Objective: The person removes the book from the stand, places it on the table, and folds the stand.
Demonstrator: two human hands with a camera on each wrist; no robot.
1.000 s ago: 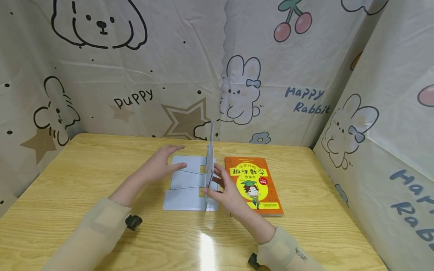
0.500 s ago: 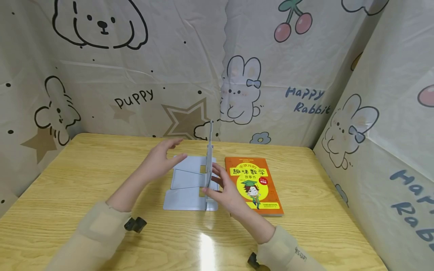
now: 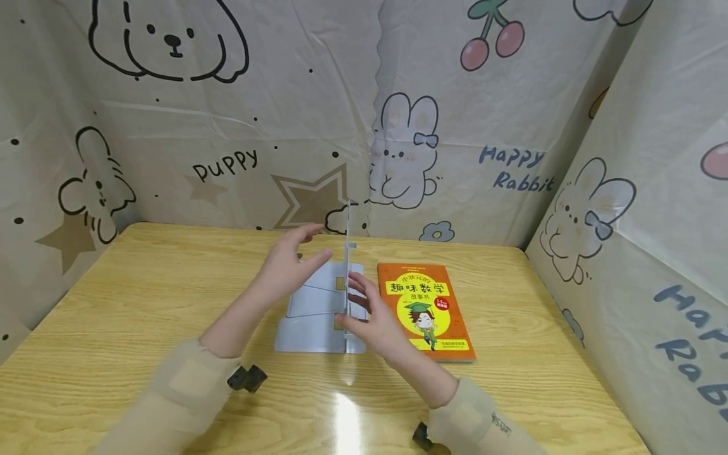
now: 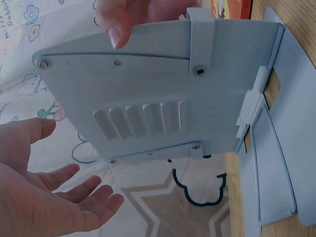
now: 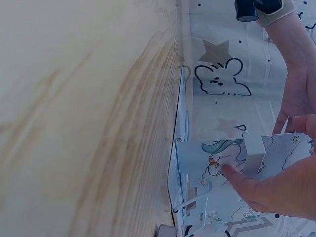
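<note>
My right hand [image 3: 372, 319] pinches the stand's [image 3: 318, 309] upright panel [image 4: 148, 94] on the surface [image 3: 142, 284]; my left hand [image 3: 290, 265] hovers beside it, fingers straight. A book [image 3: 426, 309] lies just right.

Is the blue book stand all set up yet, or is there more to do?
Partly. The pale blue plastic book stand already has its back panel raised upright. The right hand grips that panel low down, while the left hand hovers open beside it, not touching. The orange paperback book lies flat on the wooden table, not yet on the stand.
</note>
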